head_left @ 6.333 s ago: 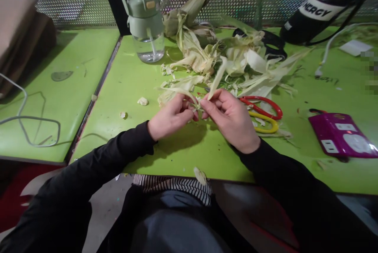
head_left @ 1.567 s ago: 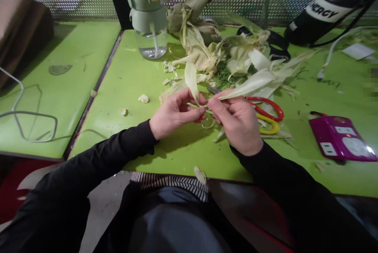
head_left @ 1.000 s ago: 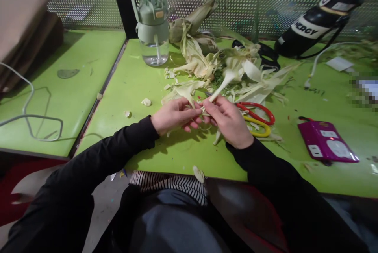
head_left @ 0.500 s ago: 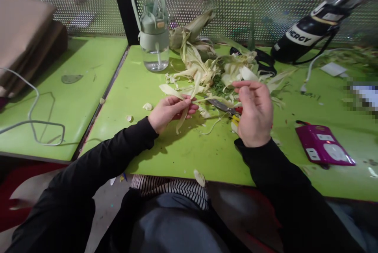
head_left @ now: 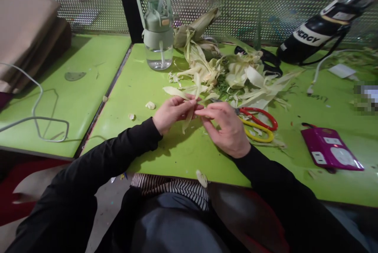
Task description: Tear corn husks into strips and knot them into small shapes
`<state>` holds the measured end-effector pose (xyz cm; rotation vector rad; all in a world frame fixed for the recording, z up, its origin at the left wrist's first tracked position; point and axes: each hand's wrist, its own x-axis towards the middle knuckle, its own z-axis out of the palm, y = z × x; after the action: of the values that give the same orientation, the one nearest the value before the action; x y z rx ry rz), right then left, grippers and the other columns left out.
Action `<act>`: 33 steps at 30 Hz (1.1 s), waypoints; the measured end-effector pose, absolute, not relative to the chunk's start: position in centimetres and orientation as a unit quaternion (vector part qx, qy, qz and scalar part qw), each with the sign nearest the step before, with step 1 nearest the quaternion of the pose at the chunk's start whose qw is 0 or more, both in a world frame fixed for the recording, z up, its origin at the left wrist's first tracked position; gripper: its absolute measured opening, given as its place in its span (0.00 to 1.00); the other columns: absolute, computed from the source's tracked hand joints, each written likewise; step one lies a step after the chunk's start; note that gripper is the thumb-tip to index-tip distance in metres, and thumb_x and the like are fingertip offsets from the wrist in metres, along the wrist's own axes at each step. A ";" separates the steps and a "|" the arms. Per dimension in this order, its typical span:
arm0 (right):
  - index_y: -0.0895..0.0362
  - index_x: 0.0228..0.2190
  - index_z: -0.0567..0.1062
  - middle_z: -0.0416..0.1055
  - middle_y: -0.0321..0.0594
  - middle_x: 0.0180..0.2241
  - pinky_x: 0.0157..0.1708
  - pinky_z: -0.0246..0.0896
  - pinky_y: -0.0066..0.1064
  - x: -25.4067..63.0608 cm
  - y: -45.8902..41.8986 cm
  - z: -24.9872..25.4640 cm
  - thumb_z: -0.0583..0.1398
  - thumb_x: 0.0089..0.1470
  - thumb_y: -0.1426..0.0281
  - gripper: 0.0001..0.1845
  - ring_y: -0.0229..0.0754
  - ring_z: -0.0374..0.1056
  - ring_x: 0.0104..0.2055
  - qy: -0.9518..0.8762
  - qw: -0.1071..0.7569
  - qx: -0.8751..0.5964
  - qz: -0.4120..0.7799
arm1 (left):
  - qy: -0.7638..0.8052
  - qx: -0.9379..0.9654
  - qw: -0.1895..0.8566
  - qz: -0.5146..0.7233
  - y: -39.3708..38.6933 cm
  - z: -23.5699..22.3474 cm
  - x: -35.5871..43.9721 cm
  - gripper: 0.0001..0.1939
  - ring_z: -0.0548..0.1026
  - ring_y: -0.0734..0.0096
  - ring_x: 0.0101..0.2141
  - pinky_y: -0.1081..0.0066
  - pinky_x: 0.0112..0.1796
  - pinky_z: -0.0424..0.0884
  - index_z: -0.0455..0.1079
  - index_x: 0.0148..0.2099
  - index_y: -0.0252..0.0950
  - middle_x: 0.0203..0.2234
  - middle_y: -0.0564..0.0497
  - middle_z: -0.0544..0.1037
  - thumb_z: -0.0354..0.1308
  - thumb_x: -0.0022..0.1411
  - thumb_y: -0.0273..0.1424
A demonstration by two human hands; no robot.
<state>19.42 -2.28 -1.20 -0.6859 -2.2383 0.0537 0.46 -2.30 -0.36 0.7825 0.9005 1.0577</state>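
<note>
My left hand (head_left: 174,112) pinches several pale corn husk strips (head_left: 198,84) between thumb and fingers. They cross and fan out like petals above the fingertips, with one strip hanging below. My right hand (head_left: 226,127) meets the left fingertips, its fingers bent together at the base of the strips; what they pinch is hidden. Beside the right hand lie scissors with one red and one yellow handle (head_left: 258,137), blades partly covered by the hand. Behind both hands spreads a heap of corn husks (head_left: 203,66) with some green sprigs (head_left: 223,84).
A water bottle (head_left: 159,40) stands behind the hands at left. A black bottle (head_left: 313,34) leans at the back right against a perforated screen (head_left: 97,13). On the right is a purple power socket (head_left: 332,148). Husk scraps (head_left: 150,105) dot the green table (head_left: 177,158).
My right hand has moved left and down from above the scissors to the left fingertips, uncovering the scissors' handles. My left hand keeps its hold on the husk strips. The view has shifted slightly.
</note>
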 end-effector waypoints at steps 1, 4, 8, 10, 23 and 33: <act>0.48 0.47 0.74 0.71 0.40 0.41 0.39 0.71 0.39 19.4 -2.3 -1.2 0.61 0.59 0.77 0.16 0.46 0.71 0.43 -0.867 0.404 -0.293 0.013 | 0.403 0.374 0.689 0.473 -2.3 -0.4 0.6 0.03 0.77 0.81 0.26 0.78 0.32 0.73 0.75 0.39 0.31 0.24 0.54 0.80 0.60 0.66 0.23; 0.52 0.44 0.74 0.72 0.43 0.42 0.36 0.71 0.39 19.6 -2.1 -1.2 0.62 0.60 0.73 0.11 0.46 0.72 0.42 -0.834 0.421 -0.356 0.010 | 0.393 0.423 0.663 0.477 -2.5 -0.3 1.1 0.05 0.74 0.84 0.24 0.80 0.30 0.70 0.74 0.36 0.30 0.23 0.56 0.79 0.59 0.63 0.18; 0.53 0.44 0.75 0.75 0.45 0.45 0.46 0.70 0.46 19.9 -1.8 -0.9 0.61 0.62 0.66 0.09 0.50 0.72 0.47 -0.800 0.412 -0.426 0.098 | 0.396 0.456 0.644 0.470 -2.8 -0.1 1.3 0.03 0.77 0.81 0.27 0.79 0.32 0.72 0.74 0.37 0.30 0.25 0.54 0.80 0.60 0.63 0.20; 0.52 0.45 0.76 0.78 0.43 0.43 0.47 0.69 0.47 20.2 -1.5 -0.4 0.57 0.64 0.62 0.12 0.50 0.73 0.46 -0.759 0.393 -0.459 0.242 | 0.406 0.453 0.648 0.459 -2.7 0.1 0.9 0.02 0.78 0.79 0.27 0.78 0.31 0.73 0.73 0.39 0.30 0.26 0.52 0.81 0.59 0.64 0.22; 0.53 0.37 0.80 0.77 0.35 0.34 0.36 0.67 0.30 19.6 -1.6 0.7 0.71 0.48 0.54 0.19 0.36 0.70 0.34 -0.522 0.307 -0.382 0.698 | 0.290 0.345 0.858 0.245 -2.0 0.5 -1.5 0.08 0.81 0.78 0.28 0.83 0.29 0.76 0.76 0.39 0.25 0.33 0.42 0.84 0.54 0.65 0.18; 0.54 0.29 0.75 0.70 0.32 0.27 0.26 0.63 0.27 19.3 -1.9 0.6 0.73 0.46 0.61 0.15 0.33 0.66 0.28 -0.546 0.409 -0.371 0.630 | 0.382 0.373 0.774 0.339 -2.1 0.2 -0.2 0.12 0.65 0.87 0.14 0.85 0.16 0.59 0.72 0.31 0.31 0.17 0.57 0.72 0.59 0.69 0.31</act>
<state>19.34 -1.87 0.64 -0.9337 -1.3753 1.5881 -0.24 -2.10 0.19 0.8077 0.8282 0.7350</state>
